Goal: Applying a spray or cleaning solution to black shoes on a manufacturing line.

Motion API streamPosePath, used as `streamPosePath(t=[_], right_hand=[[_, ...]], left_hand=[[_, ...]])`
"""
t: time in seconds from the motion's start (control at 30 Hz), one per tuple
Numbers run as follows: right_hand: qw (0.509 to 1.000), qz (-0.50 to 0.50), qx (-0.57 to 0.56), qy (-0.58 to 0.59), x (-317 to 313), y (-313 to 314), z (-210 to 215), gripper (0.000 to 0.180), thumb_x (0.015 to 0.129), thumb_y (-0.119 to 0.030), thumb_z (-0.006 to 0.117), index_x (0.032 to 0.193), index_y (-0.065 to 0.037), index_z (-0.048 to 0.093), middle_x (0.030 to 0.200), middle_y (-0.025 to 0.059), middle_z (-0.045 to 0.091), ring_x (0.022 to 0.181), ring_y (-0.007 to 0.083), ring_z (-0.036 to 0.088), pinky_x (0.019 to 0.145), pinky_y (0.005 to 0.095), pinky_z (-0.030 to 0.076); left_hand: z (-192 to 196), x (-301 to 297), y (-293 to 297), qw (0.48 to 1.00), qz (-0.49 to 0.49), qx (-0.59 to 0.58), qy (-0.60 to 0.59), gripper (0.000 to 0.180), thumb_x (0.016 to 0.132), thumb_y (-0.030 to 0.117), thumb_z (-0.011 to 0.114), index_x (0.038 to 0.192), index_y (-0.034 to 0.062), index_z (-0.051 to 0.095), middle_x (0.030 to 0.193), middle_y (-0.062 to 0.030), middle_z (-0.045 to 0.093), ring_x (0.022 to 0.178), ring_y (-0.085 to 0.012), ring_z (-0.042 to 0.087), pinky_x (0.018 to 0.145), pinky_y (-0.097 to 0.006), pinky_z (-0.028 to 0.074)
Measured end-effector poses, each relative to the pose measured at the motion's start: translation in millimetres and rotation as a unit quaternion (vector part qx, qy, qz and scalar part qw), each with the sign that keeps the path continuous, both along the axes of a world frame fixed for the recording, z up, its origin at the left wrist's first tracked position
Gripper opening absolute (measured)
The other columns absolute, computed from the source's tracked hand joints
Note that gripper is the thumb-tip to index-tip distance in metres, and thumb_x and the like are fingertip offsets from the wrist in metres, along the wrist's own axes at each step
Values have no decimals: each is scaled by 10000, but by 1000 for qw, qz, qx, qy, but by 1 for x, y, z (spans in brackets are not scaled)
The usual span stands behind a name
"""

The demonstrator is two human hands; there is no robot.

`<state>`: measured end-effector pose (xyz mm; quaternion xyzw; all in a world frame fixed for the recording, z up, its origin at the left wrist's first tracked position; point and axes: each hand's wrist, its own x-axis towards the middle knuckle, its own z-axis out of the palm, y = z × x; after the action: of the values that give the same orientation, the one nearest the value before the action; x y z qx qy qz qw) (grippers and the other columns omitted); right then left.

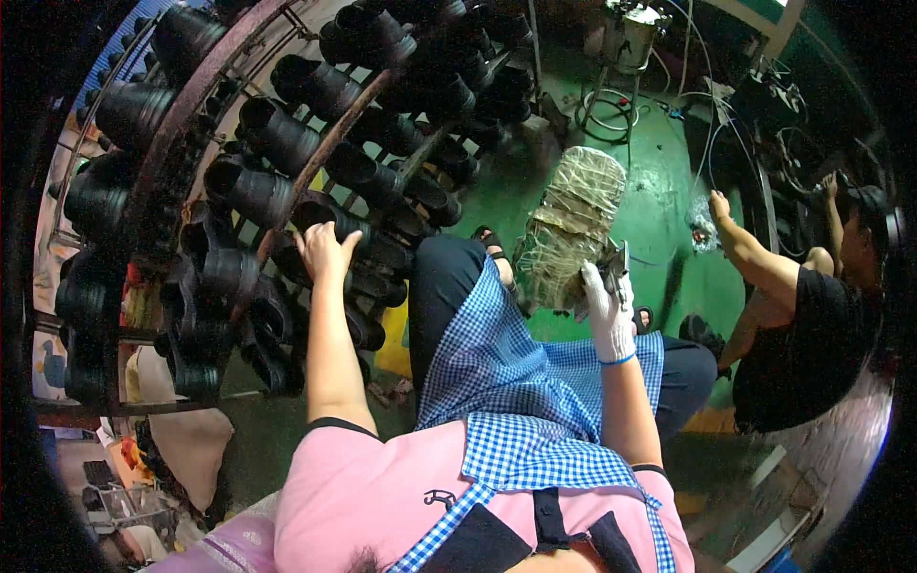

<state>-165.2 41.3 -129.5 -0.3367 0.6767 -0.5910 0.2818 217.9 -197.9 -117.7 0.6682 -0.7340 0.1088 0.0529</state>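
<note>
Green workshop floor (659,205) spreads beyond the person's knees, with a rack (181,124) of black boots (277,134) rising on the left. Bare left hand (325,250) lies with fingers spread over one boot on the rack, touching it, not closed around it. Gloved right hand (609,310) grips a small dark tool (613,260) (its kind is unclear) just right of a tape-wrapped block (573,224) standing ahead of the blue checked apron (506,382). Another person (812,325) sits well right of the block.
</note>
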Motion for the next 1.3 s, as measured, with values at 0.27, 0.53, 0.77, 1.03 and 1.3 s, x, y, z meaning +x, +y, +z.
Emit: streamPosePath(t=[0.27, 0.53, 0.77, 1.03, 1.3], right_hand=[[999, -7, -25, -41, -7, -4, -29, 545, 937, -238, 673, 1389, 0, 482, 1165, 155, 640, 1017, 230, 614, 904, 369, 506], [996, 20, -7, -89, -1, -4, -24, 605, 921, -307, 669, 1447, -82, 472, 1252, 174, 622, 1159, 291, 589, 1001, 408, 466], [997, -39, 40, -50, -6, 21, -27, 378, 998, -285, 569, 1307, -68, 593, 1020, 145, 669, 852, 247, 673, 755, 350, 551], [993, 6, 56, 104, -8, 29, -42, 270, 968, -270, 643, 1135, -60, 661, 841, 105, 639, 743, 261, 617, 695, 355, 512], [970, 70, 13, -232, -15, 113, 39, 256, 964, -183, 585, 1174, -52, 647, 781, 8, 593, 659, 92, 550, 601, 266, 475]], left_hand=[[116, -48, 78, 840, -109, 150, 511, 312, 920, 144, 709, 1158, -43, 633, 1059, -83, 676, 982, -134, 597, 869, -309, 492], [160, -151, 131, 782, -554, 123, 257, 321, 715, 202, 839, 816, 14, 599, 784, -92, 589, 801, -287, 612, 1085, -519, 405], [126, -210, 138, 751, -627, 177, 112, 216, 767, 183, 793, 850, 76, 626, 860, -46, 611, 949, -245, 619, 1134, -511, 355], [135, -203, 158, 755, -638, 105, 106, 418, 769, 72, 772, 1168, 155, 683, 1154, -37, 626, 1126, -263, 613, 1031, -471, 497], [129, -220, 154, 711, -701, 2, 65, 394, 732, 80, 821, 1104, 201, 773, 1197, 29, 602, 1030, -182, 602, 825, -335, 563]])
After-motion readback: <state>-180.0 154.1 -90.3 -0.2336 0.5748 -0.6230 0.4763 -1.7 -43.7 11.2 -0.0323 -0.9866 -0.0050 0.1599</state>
